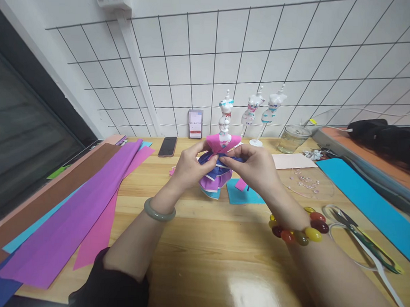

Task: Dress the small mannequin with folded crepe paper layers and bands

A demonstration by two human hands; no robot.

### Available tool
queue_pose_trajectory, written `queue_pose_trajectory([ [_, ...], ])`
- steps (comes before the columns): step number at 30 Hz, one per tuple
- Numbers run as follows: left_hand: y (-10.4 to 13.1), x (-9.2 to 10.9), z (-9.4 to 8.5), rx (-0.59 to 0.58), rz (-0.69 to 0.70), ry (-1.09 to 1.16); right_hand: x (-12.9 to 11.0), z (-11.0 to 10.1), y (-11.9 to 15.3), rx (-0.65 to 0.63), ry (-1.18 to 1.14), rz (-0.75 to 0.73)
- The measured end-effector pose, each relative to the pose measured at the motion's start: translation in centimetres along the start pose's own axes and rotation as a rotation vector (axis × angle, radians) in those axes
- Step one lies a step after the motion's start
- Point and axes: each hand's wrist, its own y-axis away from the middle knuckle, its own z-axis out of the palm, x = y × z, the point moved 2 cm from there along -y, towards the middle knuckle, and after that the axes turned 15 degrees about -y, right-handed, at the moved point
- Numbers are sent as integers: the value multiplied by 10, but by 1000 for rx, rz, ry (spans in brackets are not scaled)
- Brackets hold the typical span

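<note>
I pinch the dress point(219, 171) at its waist with my left hand point(192, 164) and right hand point(256, 165), one each side, maybe so its frills point(214, 184) sit snug.

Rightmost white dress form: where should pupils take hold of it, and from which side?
The rightmost dress form is probably best pinched at its waist, coming from the right. The body narrows there between bust and hips, giving fingers a seat, while the stem below looks thin. The neighbouring form stands close on its left; the glass jar on its right is farther off.
</note>
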Motion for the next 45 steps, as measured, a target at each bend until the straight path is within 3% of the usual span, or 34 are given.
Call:
queue_pose_trajectory([
  [3, 0, -1, -1, 0, -8, 10, -1, -3, 0, 39, 63, -5],
  [8, 0, -4, 0, -8, -19, 20, -1, -5, -2, -118, 73, 6],
  [23, 0, -5, 7, -76, -49, 196, -9, -6, -1, -309, 59, -191],
  [36, 0, -6, 8, -82, -13, 226, 1, -8, -2, -144, 8, -36],
  [45, 1, -2, 6, -116, -26, 187, 4, -7, -5, -142, -15, -33],
])
